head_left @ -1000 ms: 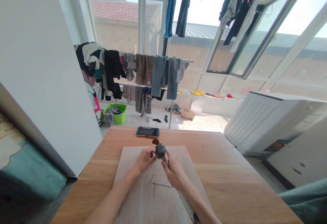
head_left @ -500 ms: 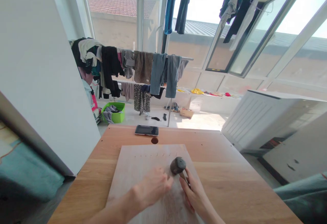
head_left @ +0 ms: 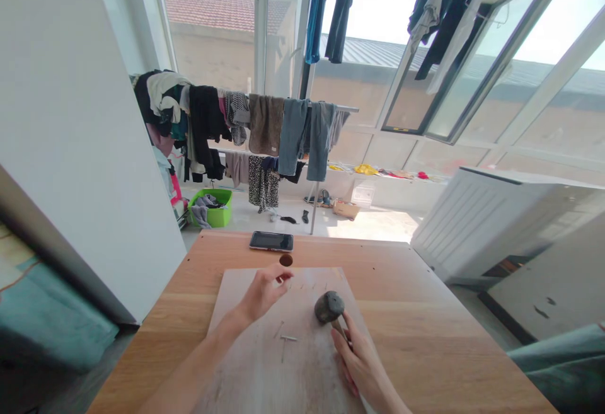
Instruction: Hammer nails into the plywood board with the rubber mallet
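Observation:
A pale wooden board (head_left: 246, 370) lies on the wooden table (head_left: 425, 351). My right hand (head_left: 362, 363) is closed round the handle of a hammer whose dark head (head_left: 329, 306) rests on the board. My left hand (head_left: 265, 288) is near the board's far edge, fingers pinched on a thin nail held upright. A row of small nails (head_left: 302, 287) stands in the board just right of that hand. Loose nails (head_left: 285, 337) lie flat on the board between my forearms.
A black phone (head_left: 271, 241) lies at the table's far edge, with a round hole (head_left: 286, 260) just behind the board. Beyond the table stand a laundry rack (head_left: 265, 130), a green basket (head_left: 212, 207) and a white appliance (head_left: 496, 218).
My left hand has moved from beside the hammer, near the loose nails, up to the board's far edge, now pinching a nail. The hammer head has stayed low on the board.

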Demonstrator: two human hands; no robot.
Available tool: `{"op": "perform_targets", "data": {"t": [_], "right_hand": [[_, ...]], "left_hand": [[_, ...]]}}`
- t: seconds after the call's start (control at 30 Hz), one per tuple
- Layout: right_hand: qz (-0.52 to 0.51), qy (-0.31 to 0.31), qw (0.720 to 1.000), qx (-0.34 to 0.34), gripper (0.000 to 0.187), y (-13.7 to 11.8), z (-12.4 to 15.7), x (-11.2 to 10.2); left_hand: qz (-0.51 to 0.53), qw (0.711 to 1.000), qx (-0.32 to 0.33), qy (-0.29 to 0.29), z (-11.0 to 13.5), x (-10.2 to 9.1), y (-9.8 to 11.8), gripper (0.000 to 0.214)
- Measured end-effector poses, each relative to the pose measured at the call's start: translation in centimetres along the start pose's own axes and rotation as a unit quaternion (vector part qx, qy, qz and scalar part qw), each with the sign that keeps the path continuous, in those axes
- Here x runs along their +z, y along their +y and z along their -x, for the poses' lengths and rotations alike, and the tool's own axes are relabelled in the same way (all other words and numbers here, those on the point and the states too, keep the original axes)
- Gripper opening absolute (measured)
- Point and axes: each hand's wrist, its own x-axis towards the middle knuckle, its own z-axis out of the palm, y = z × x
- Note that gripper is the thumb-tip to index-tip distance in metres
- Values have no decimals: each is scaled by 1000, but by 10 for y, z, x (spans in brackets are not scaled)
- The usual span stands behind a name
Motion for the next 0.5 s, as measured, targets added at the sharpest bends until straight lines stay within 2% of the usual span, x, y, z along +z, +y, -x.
{"op": "perform_targets", "data": {"t": [0.07,0.2,0.5], "right_hand": [[-9,-3,1000,3,72,-1,1,1],[-6,-9,1000,-2,73,-2,2,0],[-10,-32,999,3,77,6,-1,-1]], "left_hand": [[51,997,-53,28,-3,-2,-18,12],[83,992,-93,-6,4,3,-37,11],[74,992,-97,-24,9,2,-40,13]]}}
